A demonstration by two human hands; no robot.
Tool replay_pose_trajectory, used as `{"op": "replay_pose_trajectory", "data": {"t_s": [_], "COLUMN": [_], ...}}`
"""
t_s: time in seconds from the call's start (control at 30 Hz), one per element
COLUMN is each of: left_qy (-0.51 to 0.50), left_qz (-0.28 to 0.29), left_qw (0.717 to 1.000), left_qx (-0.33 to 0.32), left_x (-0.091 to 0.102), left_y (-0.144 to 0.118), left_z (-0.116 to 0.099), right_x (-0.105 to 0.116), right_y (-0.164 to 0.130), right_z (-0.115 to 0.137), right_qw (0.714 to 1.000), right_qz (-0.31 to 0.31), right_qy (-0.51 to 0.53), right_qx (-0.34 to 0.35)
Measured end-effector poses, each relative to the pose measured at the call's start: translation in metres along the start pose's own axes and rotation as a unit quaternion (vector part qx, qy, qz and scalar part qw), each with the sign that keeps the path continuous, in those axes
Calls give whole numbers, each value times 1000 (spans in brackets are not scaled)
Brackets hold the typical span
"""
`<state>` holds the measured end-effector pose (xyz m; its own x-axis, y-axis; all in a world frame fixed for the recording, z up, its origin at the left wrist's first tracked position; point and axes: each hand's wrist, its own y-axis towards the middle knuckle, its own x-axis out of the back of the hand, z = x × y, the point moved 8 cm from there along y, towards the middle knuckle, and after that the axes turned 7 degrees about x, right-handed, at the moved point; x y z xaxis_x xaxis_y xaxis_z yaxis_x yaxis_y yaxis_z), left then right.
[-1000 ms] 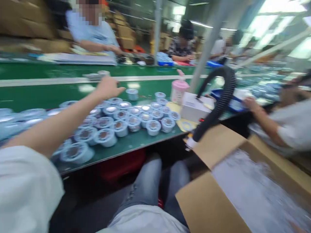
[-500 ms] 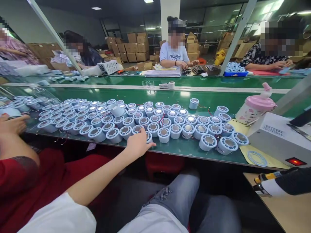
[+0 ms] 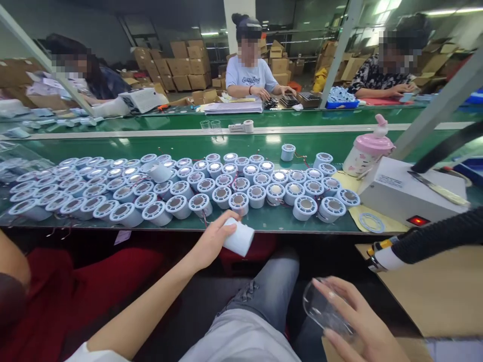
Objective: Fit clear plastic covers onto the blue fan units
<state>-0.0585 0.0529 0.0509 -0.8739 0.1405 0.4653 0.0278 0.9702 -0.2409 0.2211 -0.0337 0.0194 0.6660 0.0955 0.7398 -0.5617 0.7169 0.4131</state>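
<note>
We see a long green worktop [image 3: 264, 223] that runs across the whole view, and on its far side three other people sit at their own work. On the near half of the worktop stands a wide crowd of pale blue round parts [image 3: 181, 187], close together in rows, each upright with a shiny metal centre on top; one of them lies tipped on its side in the middle of the crowd. At the right end we see a white box device [image 3: 400, 193] with a red light on its front, a black ribbed hose [image 3: 437, 236] that crosses before it, and behind it a pink cup [image 3: 368, 153] with a lid. A yellow sheet with a thin blue ring [image 3: 370, 221] lies just beside the box device.

Our left hand [image 3: 211, 241] is below the near edge of the worktop, over the lap, and it is closed around one pale blue part [image 3: 238, 237], which is tilted with its plain white side toward us. Our right hand [image 3: 356, 322] is low at the right, well apart from the left one, and its fingers grip a clear plastic cover [image 3: 327, 311]
</note>
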Motion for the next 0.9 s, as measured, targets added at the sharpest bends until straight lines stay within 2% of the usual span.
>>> {"op": "replay_pose_trajectory", "data": {"t_s": [0.07,0.13,0.2,0.23,0.33,0.4,0.53,0.67,0.77,0.9], "left_qy": [-87,-91,-60,-25,77,93,44,16,5,-36], "left_qz": [159,293,385,402,358,320,273,268,302,374], "left_qw": [983,950,920,915,918,922,937,929,913,902], "left_qx": [35,59,36,-3,-151,-198,-214,-254,-275,-212], "left_x": [-48,-92,-123,-132,-139,-139,-143,-150,-155,-163], "left_y": [6,3,-5,-7,-8,-7,-1,0,-4,-7], "left_z": [0,-4,-15,-24,-50,-58,-51,-41,-37,-36], "right_x": [-1,-2,-2,-2,-2,-2,1,5,5,5], "right_y": [23,40,46,46,34,24,13,7,-1,-11], "right_z": [20,29,25,20,0,-9,-14,-21,-31,-43], "right_qw": [997,990,981,977,977,978,951,913,879,831], "right_qz": [-33,-45,-31,-16,39,53,-4,-94,-150,-199], "right_qy": [-69,-134,-188,-201,-159,-58,152,233,291,374], "right_qx": [11,-3,-38,-61,-138,-193,-271,-321,-346,-359]}}
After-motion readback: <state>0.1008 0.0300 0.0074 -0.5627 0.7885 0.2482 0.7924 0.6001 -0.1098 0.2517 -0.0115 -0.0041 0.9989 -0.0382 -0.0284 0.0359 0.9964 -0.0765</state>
